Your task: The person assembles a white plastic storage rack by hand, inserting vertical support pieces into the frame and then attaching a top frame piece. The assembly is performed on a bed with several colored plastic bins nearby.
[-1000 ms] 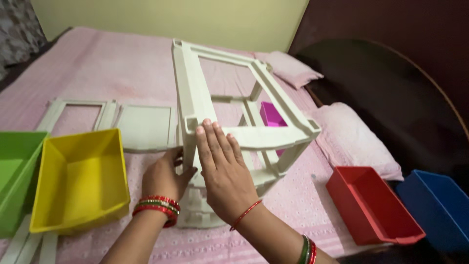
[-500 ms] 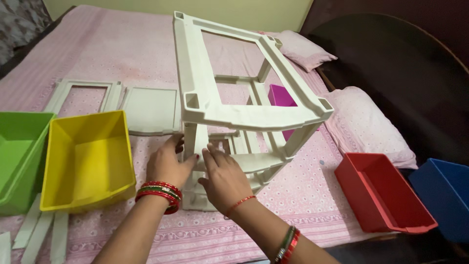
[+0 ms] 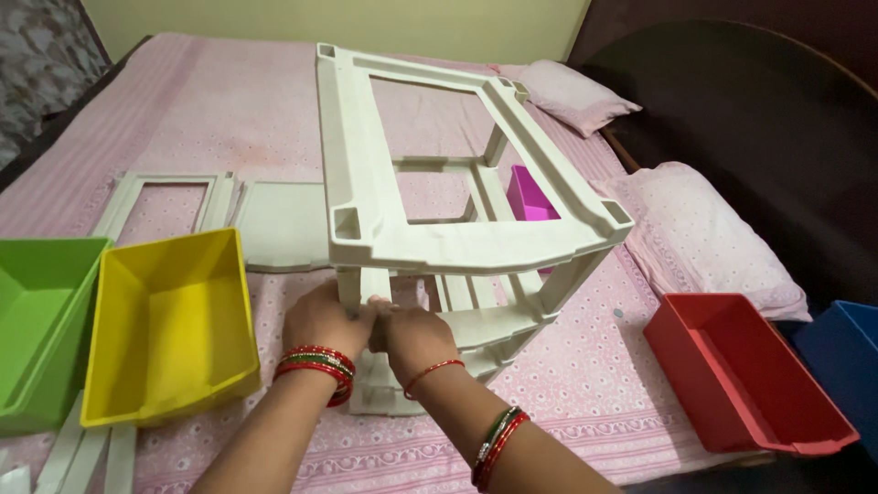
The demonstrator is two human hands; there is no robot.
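A cream plastic drawer rack frame (image 3: pixel 476 245) stands upright on a pink bedsheet (image 3: pixel 183 119), several tiers tall with open rectangles. My left hand (image 3: pixel 322 318) and my right hand (image 3: pixel 413 337) meet at the frame's near left upright post (image 3: pixel 366 285), both gripping it just below the top tier. Red and green bangles circle both wrists. A magenta bin (image 3: pixel 529 196) shows through the frame on its far side.
A yellow bin (image 3: pixel 174 320) and a green bin (image 3: pixel 37 320) lie to the left. Red (image 3: pixel 750 375) and blue (image 3: pixel 846 352) bins lie right. Flat cream panels (image 3: pixel 274 224) and an open frame piece (image 3: pixel 165 206) rest behind the yellow bin. Two pillows (image 3: pixel 704 238) lie at the right.
My right hand has dropped from lying flat on the top tier to the near post beside my left hand. The view has shifted closer and higher over the frame.
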